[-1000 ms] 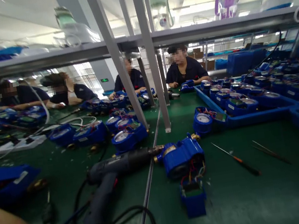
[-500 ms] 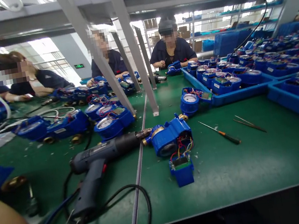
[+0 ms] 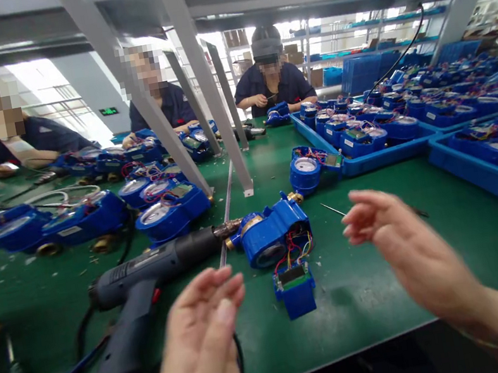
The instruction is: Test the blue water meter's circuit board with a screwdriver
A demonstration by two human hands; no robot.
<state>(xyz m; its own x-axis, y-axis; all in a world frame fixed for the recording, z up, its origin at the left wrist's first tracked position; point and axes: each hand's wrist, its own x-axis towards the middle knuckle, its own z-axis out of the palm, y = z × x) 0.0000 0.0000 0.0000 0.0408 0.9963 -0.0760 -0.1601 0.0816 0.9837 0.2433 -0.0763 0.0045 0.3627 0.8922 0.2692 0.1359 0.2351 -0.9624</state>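
My left hand [image 3: 200, 349] is raised over the table's front edge, fingers apart and holding nothing, just right of the dark heat gun [image 3: 144, 276]. My right hand [image 3: 406, 255] hovers open above the green mat, to the right of a blue water meter [image 3: 272, 237]. Coloured wires run from that meter to a small blue module [image 3: 295, 291] lying in front of it. The heat gun's nozzle touches the meter's brass fitting. A thin screwdriver tip [image 3: 333, 209] shows beside my right hand; the rest is hidden behind it.
Blue trays [image 3: 370, 160] full of meters stand at right. More meters [image 3: 171, 210] lie left of the slanted metal posts [image 3: 208, 91]. Several people in dark uniforms sit across the table. The heat gun's black cable [image 3: 82, 332] loops near the front edge.
Both my hands have come up into the middle of the view, open, on either side of the meter. The camera has tilted down and shifted a little.
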